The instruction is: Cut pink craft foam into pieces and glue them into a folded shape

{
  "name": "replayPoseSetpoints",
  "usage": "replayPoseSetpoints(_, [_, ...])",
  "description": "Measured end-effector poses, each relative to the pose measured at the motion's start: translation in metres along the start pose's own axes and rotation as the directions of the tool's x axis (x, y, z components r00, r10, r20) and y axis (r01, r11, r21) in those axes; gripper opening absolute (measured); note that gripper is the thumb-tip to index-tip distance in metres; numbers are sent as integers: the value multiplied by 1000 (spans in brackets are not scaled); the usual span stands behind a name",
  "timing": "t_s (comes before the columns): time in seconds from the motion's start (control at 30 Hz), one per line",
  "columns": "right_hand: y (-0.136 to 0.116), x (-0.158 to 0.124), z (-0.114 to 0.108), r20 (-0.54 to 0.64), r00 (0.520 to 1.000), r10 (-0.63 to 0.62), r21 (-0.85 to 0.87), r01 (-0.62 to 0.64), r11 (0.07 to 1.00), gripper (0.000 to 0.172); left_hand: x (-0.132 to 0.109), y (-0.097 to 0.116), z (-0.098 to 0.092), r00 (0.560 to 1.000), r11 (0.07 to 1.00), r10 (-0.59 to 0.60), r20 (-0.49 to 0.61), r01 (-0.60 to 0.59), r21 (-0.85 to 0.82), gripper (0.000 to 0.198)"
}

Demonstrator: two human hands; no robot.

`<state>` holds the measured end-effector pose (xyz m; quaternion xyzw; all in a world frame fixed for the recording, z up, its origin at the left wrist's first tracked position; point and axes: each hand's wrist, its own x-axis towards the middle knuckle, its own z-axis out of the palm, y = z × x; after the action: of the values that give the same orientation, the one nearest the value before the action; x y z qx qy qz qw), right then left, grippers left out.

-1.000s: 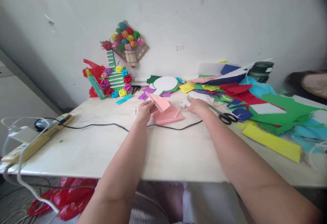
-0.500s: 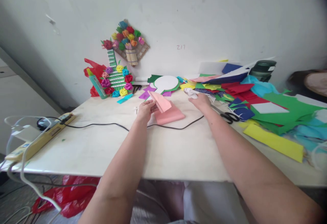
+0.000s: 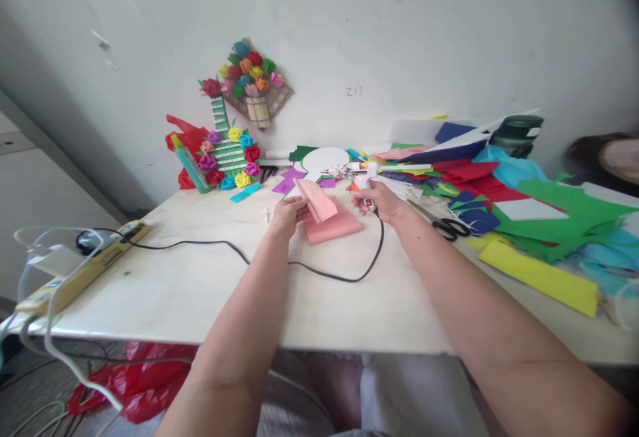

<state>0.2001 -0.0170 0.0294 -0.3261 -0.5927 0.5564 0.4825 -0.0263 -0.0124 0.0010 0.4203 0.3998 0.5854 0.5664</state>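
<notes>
My left hand [image 3: 289, 215] pinches a folded piece of pink paper [image 3: 316, 200], tilted up off the table. Just beneath it lies another flat pink sheet [image 3: 334, 224]. In my right hand [image 3: 378, 199] is a white hot glue gun [image 3: 363, 180], its nozzle pointing left and a glue stick [image 3: 407, 167] sticking out behind. My fingers are wrapped around its handle, where a small red switch shows. A black cord [image 3: 372, 265] hangs from the handle and runs left across the table. Behind both hands lies a white disc [image 3: 325, 159] with green edging.
Scissors [image 3: 449, 227] and coloured paper scraps [image 3: 539, 214] cover the right side, with a yellow strip [image 3: 539, 277] in front. At the left are a power strip [image 3: 84, 271], a green glue bottle [image 3: 192, 165] and a flower-covered guitar shape [image 3: 232, 156]. A flower basket [image 3: 258, 111] leans on the wall.
My right hand has lifted the glue gun and brought it left and nearer, turning it upright. Its cord now loops closer to me. My left hand and the pink paper have hardly moved.
</notes>
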Motion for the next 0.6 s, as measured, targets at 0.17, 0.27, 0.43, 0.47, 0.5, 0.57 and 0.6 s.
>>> replayPoseSetpoints(0.17, [1,-2,1,88,996,-8,47,4,999,22,1,-1,-1,1000,1000,3,1,-3,-4,14])
replayPoseSetpoints(0.27, [0,-2,2,141,990,7,42,-13,999,21,0,-1,0,1000,1000,4,6,-4,2,14])
replayPoseSetpoints(0.43, [-1,-3,5,140,989,38,-17,-36,999,24,-1,1,1,999,1000,6,39,-6,14,15])
replayPoseSetpoints(0.47, [-1,-3,6,134,990,46,-26,-43,999,25,-2,1,1,999,1000,6,46,-7,16,16])
replayPoseSetpoints(0.5, [0,-3,6,129,990,54,-34,-50,998,26,-2,1,1,999,1000,5,53,-6,21,16])
replayPoseSetpoints(0.57, [0,-3,6,124,990,68,-49,-62,997,29,-3,1,2,998,999,2,65,-4,35,17])
replayPoseSetpoints(0.6, [1,-3,6,121,990,74,-58,-68,996,30,-3,1,2,997,999,2,72,-5,42,18])
